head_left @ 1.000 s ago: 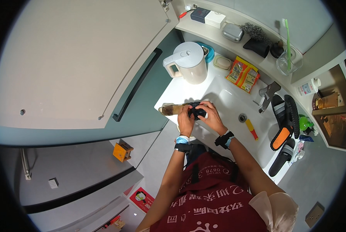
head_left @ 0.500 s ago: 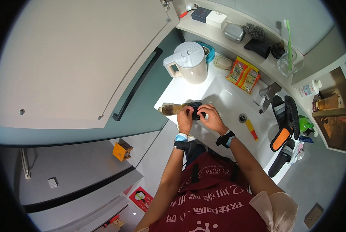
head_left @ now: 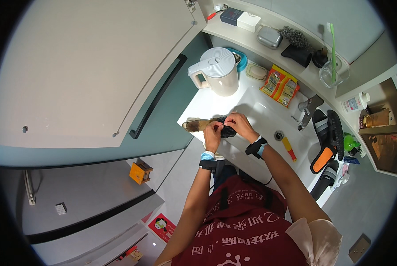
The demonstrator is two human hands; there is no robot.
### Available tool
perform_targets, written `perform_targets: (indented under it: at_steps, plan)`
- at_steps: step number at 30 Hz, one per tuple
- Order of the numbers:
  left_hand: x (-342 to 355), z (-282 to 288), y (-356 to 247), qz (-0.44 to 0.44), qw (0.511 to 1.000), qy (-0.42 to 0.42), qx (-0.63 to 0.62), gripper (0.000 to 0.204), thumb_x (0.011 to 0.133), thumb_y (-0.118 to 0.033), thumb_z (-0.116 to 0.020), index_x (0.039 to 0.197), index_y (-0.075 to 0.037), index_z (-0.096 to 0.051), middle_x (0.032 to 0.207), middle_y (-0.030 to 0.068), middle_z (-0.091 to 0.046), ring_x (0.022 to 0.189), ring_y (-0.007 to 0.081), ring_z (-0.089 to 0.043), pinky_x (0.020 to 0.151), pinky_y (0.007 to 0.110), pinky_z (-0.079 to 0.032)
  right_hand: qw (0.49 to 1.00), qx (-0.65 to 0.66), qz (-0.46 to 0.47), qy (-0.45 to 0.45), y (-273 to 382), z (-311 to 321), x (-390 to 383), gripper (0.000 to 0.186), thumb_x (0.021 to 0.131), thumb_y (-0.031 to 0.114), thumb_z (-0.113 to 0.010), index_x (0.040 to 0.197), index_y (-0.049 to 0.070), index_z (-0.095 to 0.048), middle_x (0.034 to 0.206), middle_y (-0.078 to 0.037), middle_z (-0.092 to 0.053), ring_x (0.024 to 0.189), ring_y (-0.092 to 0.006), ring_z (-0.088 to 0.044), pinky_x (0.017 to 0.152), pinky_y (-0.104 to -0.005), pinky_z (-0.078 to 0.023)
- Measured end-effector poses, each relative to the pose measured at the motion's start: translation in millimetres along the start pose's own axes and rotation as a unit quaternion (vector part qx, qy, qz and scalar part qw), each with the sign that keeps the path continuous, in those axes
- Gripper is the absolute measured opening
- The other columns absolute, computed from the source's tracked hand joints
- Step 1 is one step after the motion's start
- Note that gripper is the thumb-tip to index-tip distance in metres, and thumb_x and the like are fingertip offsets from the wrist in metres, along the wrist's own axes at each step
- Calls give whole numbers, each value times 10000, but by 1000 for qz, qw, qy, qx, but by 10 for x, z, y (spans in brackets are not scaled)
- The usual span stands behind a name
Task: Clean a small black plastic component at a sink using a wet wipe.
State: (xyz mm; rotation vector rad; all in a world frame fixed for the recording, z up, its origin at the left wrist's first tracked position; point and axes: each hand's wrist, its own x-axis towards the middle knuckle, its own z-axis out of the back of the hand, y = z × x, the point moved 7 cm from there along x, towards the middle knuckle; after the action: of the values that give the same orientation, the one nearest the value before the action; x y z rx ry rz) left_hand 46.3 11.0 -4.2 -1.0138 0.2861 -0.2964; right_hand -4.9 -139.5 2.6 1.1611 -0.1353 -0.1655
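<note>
A shoe that looks like a sandal, with a worn brown footbed (head_left: 197, 125) and a bunched black upper part (head_left: 227, 131), lies across the left rim of the white sink. At the near side of the black part, my left hand (head_left: 213, 136) pinches it with closed fingers. My right hand (head_left: 241, 126) grips the same part from above and the right, its fingertips meeting those of the left. My fingers cover some of the black part, so its exact form is hard to make out.
The white sink basin (head_left: 262, 108) has a yellow-and-red tube (head_left: 289, 149) beside its drain. A cream pitcher (head_left: 220, 80), a soap dish (head_left: 256, 71) and a yellow-red packet (head_left: 280, 85) stand behind. Near the faucet (head_left: 310, 106) lie black slippers (head_left: 329, 133). An open cabinet door (head_left: 83, 71) fills the left.
My right hand has shifted slightly up and left, closer to the left fingertips. More of the black part shows below it. My left hand has barely moved.
</note>
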Motion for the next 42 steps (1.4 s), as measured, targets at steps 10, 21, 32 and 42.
perform_targets:
  at_steps: [10,21,32,42]
  plan:
    - [29,-3,85,12,999,23,-33,104,832,-5,-712,927,36,-719,787,72,-720,696,118,-654,669,262,-522,999,-18,37,-8,-91,-49,69,111,847,97,-669,882,-6,-650,871,-151,-610,834,-344,-605,753,-399,-481]
    - [30,29,45,14,999,14,28,117,807,-35,-747,887,42,-708,740,87,-706,670,119,-644,641,277,-517,999,-19,31,-5,-99,-73,86,127,852,114,-667,884,-6,-640,865,-151,-610,835,-344,-607,755,-403,-481]
    - [39,1,179,15,1000,5,-16,132,756,2,-757,870,17,-692,745,98,-704,668,170,-663,648,295,-516,999,-18,33,1,-118,-92,93,130,856,114,-669,888,-10,-647,859,-157,-611,824,-345,-610,742,-404,-482]
    - [-7,15,125,16,999,5,34,106,780,2,-757,856,34,-691,726,87,-699,651,127,-637,630,281,-514,998,-24,53,-10,-134,-114,109,127,853,114,-675,871,-7,-643,842,-150,-606,790,-331,-600,710,-391,-477]
